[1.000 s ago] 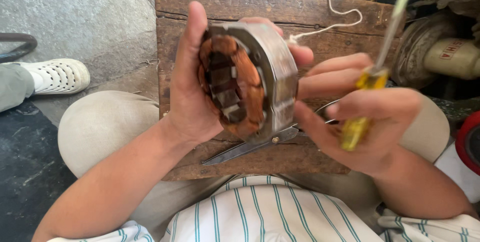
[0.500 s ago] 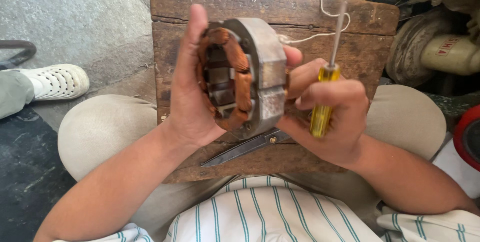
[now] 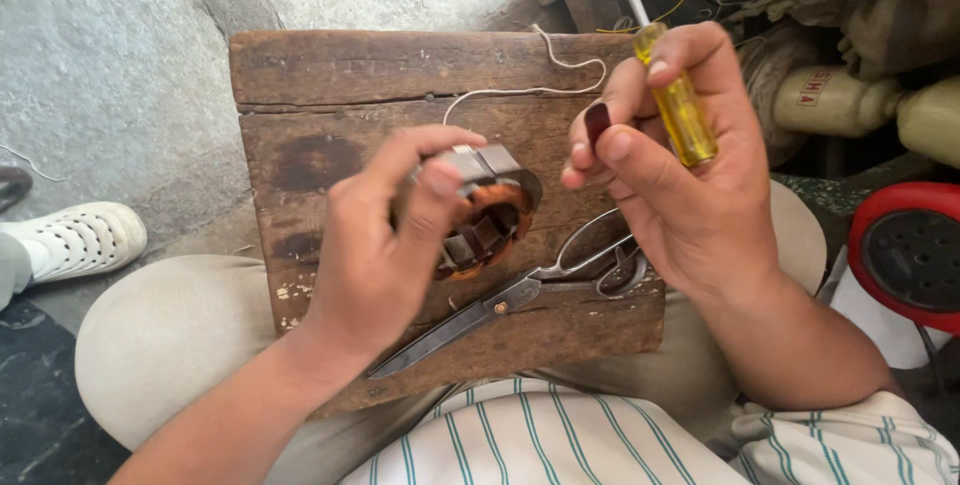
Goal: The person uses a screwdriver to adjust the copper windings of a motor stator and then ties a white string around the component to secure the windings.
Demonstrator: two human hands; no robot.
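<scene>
From the head view, a motor stator [image 3: 478,213] with copper windings is clasped in the left hand [image 3: 385,245] above the wooden tabletop [image 3: 330,95]. A yellow-handled screwdriver [image 3: 678,105] is gripped by the right hand [image 3: 680,175]; scissors [image 3: 520,290] lie just below.

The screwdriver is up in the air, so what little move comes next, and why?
Probably tip the screwdriver down toward the copper coil. The right hand holds it up, away, while the left hand presents the coil.
</scene>
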